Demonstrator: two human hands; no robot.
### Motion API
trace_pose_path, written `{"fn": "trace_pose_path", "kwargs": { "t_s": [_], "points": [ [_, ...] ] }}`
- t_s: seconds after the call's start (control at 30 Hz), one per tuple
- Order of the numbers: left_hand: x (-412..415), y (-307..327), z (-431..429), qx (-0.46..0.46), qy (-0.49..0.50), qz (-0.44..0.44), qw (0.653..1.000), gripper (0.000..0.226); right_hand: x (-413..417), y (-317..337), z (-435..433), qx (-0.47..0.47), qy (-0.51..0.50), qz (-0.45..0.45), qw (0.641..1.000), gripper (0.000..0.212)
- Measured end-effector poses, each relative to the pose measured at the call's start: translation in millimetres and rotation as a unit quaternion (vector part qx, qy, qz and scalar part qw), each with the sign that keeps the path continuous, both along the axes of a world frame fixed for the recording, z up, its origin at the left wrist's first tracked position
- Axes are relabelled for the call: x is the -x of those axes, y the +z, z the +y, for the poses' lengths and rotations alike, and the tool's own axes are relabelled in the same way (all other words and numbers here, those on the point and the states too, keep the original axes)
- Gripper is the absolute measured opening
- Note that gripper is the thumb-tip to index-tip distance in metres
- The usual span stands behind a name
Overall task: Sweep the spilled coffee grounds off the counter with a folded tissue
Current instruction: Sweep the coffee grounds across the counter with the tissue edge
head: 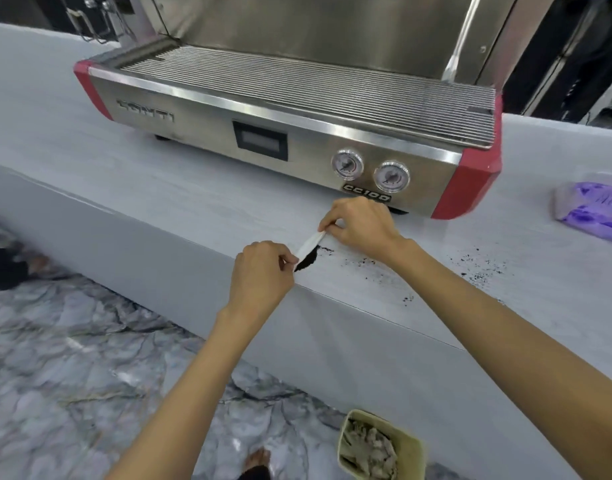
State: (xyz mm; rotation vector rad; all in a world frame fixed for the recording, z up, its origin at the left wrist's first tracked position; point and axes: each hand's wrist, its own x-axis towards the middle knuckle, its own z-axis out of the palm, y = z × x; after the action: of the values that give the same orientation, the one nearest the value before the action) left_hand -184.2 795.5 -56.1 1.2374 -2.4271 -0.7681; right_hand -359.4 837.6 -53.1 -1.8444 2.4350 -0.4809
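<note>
Nearest, on the marbled floor, stands a pale green plastic bin with crumpled grey paper inside. Above it, on the pale grey counter, the left hand and the right hand each pinch one end of a folded white tissue, stretched between them near the counter edge. A dark heap of coffee grounds lies against the tissue (loose specks are scattered further right). Behind stands a steel espresso machine with red corners.
</note>
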Motion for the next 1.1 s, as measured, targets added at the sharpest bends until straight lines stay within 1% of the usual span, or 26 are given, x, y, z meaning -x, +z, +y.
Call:
{"fn": "trace_pose_path", "kwargs": {
  "t_s": [0.13, 0.33, 0.5, 0.63, 0.7, 0.8, 0.87, 0.97, 1.03, 1.1],
  "points": [
    [13.9, 0.5, 25.5, -0.016, 0.016, 0.001, 1.0, 0.018, 11.6, -0.6, 19.5, 0.006, 0.001, -0.004, 1.0, 0.022],
    [33.8, 1.2, 61.6, -0.007, 0.014, 0.011, 1.0, 0.02, 27.9, -1.4, 48.8, 0.02, -0.002, -0.007, 1.0, 0.021],
    [43.5, 1.5, 78.6, 0.003, 0.003, 0.012, 1.0, 0.022, 38.6, -2.9, 69.0, 0.027, -0.009, -0.008, 1.0, 0.019],
    [52.5, -1.5, 84.3, -0.006, -0.016, 0.016, 1.0, 0.022, 43.5, -0.9, 83.2, 0.026, -0.025, -0.006, 0.999, 0.019],
    [53.4, -4.6, 82.1, -0.013, -0.022, 0.032, 0.999, 0.021, 45.1, -0.3, 90.9, 0.033, -0.045, -0.012, 0.998, 0.018],
    [51.0, -9.6, 67.4, -0.004, -0.016, 0.083, 0.996, 0.018, 44.9, -1.8, 106.1, 0.079, -0.092, -0.034, 0.992, 0.017],
    [54.0, -11.9, 55.4, 0.004, -0.023, 0.117, 0.993, 0.016, 42.1, -4.8, 114.9, 0.108, -0.118, -0.022, 0.987, 0.017],
    [70.2, -12.8, 40.5, 0.017, -0.051, 0.134, 0.99, 0.015, 40.0, -11.1, 121.3, 0.139, -0.148, 0.008, 0.979, 0.017],
    [85.1, -13.0, 32.2, 0.015, -0.071, 0.134, 0.988, 0.014, 40.9, -14.5, 122.4, 0.138, -0.168, 0.036, 0.975, 0.017],
    [100.0, -13.0, 26.4, 0.021, -0.091, 0.124, 0.988, 0.014, 44.1, -17.7, 123.1, 0.107, -0.187, 0.069, 0.974, 0.02]
  ]
}}
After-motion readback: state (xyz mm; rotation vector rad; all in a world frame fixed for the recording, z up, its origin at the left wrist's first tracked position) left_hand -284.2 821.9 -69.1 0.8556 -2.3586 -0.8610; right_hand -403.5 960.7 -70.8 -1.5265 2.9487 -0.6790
